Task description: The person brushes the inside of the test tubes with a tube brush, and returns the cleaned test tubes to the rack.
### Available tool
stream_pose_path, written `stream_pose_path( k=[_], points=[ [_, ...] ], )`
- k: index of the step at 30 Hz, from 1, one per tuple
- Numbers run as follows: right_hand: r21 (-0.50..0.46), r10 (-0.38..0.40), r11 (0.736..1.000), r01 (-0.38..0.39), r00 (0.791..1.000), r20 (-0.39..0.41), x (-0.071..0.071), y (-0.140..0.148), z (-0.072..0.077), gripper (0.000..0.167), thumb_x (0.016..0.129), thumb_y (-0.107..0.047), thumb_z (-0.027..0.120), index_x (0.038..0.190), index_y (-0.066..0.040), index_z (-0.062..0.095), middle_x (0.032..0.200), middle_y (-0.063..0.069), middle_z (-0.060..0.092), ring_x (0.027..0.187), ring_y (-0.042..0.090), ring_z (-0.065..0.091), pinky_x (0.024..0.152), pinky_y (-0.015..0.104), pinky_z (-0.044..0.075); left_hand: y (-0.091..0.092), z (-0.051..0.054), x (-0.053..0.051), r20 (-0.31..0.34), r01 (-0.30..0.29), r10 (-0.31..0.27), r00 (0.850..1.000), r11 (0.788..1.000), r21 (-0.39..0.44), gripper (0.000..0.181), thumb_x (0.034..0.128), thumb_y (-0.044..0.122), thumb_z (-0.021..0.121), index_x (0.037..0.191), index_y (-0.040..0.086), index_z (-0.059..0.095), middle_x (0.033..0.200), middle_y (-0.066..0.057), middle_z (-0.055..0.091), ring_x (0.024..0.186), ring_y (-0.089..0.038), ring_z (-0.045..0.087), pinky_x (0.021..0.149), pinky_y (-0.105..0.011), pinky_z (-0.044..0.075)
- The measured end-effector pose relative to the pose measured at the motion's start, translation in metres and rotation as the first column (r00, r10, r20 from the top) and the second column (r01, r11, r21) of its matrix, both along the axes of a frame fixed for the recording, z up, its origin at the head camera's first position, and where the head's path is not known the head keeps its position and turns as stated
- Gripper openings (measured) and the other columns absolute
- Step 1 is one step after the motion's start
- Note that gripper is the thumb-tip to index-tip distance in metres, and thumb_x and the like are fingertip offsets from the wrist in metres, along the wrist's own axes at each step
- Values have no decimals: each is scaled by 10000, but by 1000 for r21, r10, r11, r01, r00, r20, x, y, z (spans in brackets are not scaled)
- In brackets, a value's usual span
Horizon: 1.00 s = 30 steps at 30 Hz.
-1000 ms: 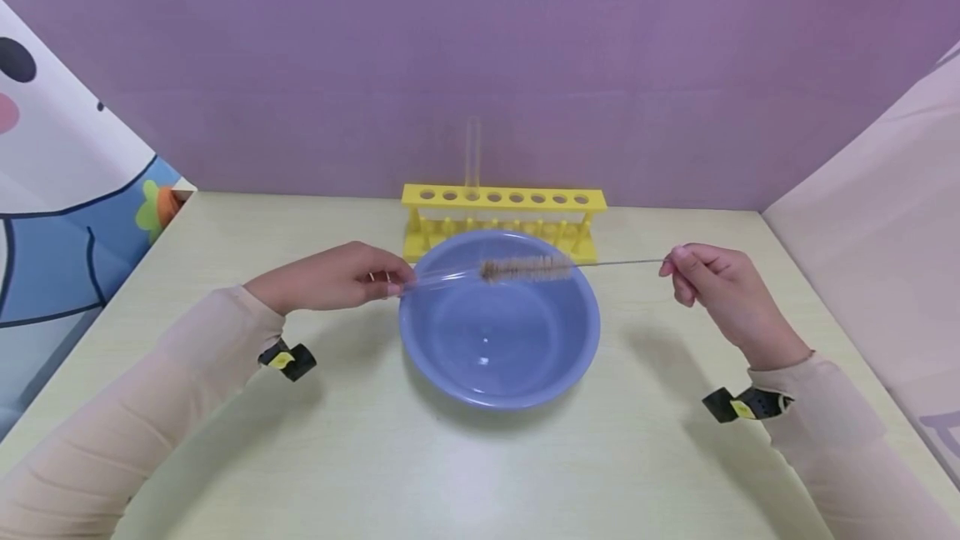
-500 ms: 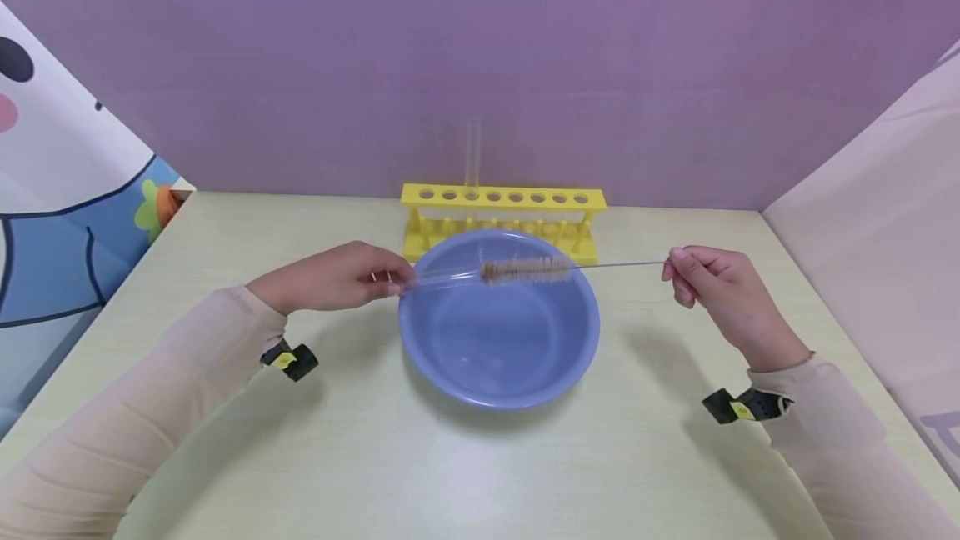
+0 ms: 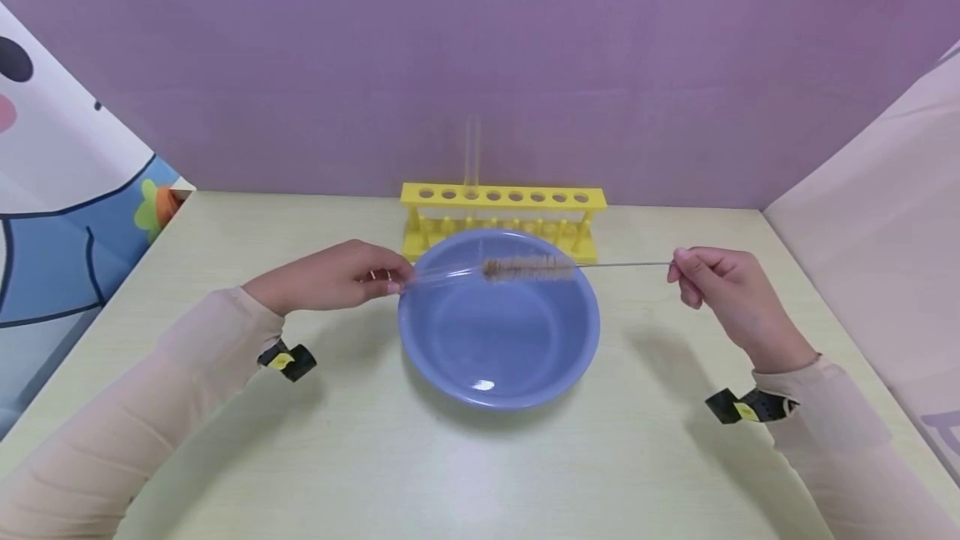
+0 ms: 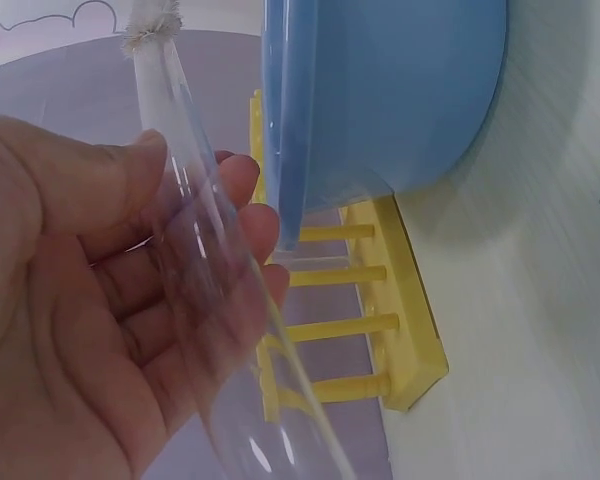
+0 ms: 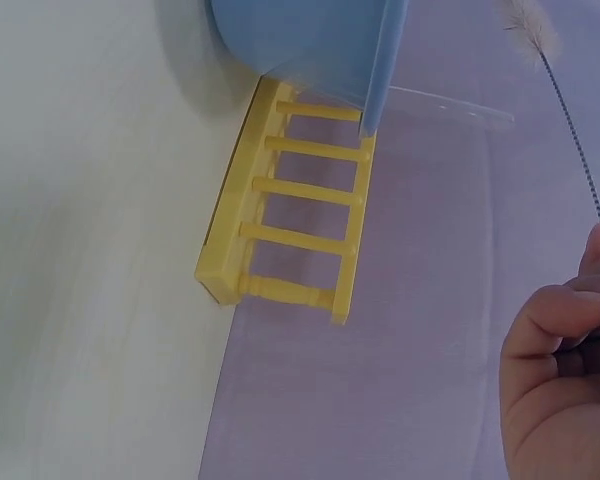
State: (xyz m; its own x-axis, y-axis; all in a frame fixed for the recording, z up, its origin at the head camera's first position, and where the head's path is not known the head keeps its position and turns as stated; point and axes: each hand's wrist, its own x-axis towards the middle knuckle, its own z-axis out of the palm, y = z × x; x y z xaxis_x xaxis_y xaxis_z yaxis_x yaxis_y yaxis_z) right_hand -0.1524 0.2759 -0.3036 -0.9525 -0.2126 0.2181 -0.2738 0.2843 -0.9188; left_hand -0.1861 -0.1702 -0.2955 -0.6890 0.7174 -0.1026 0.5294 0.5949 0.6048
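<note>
Over the basin, my left hand [image 3: 348, 276] holds a clear test tube [image 4: 205, 230] lying nearly level, its thumb and fingers curled about the glass. A test tube brush [image 3: 528, 268] with tan bristles lines up with the tube; its bristle tip meets the glass, but how much of it is inside I cannot tell. On the right, my right hand [image 3: 723, 290] pinches the end of the brush's thin twisted wire handle [image 5: 578, 140]. Below both stands a blue basin [image 3: 498, 394], its inside bottom visible.
Behind the basin stands a yellow test tube rack [image 3: 504, 198] with a row of holes. Another clear test tube [image 3: 472, 152] stands upright in it. A purple backdrop [image 3: 480, 40] rises at the table's [image 3: 480, 473] far edge.
My right hand has drawn slightly to the right, and the brush has shifted a little the same way. My left hand and the test tube stay almost still.
</note>
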Motion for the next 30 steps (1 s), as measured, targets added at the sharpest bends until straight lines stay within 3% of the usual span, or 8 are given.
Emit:
stream_pose_path(
  k=[5,8,18,30],
  points=[
    [187,-76,978,93,992,-97,1,0,-1,255,986,-161,499,824,-19,636,557,-6,452,563,145,408,598,246,346,0,1,0,9,-5,5,1000,1000,-8,224,935,85,566,1136,122,658,1014,62,667,859,-121,597,708,-309,506],
    [224,-93,966,128,982,-162,1,0,-2,227,979,-130,509,827,-28,645,558,-7,452,545,153,371,587,248,330,0,0,0,12,-7,7,1000,1000,-11,225,937,92,565,1139,127,657,1018,67,665,866,-116,599,724,-310,507],
    [175,-65,977,119,955,-288,0,0,-2,195,959,-22,507,816,14,635,558,-34,463,572,117,408,568,218,332,-1,-2,0,47,-11,11,999,1000,-2,228,940,96,562,1146,120,655,1021,61,666,900,-144,613,751,-318,511],
    [91,-49,992,81,948,-314,-1,1,-2,186,953,17,493,826,61,621,566,-28,481,637,104,468,611,185,369,-1,-2,-1,54,-5,5,999,1000,6,218,937,74,554,1116,127,665,988,64,658,854,-145,588,712,-317,498]
  ],
)
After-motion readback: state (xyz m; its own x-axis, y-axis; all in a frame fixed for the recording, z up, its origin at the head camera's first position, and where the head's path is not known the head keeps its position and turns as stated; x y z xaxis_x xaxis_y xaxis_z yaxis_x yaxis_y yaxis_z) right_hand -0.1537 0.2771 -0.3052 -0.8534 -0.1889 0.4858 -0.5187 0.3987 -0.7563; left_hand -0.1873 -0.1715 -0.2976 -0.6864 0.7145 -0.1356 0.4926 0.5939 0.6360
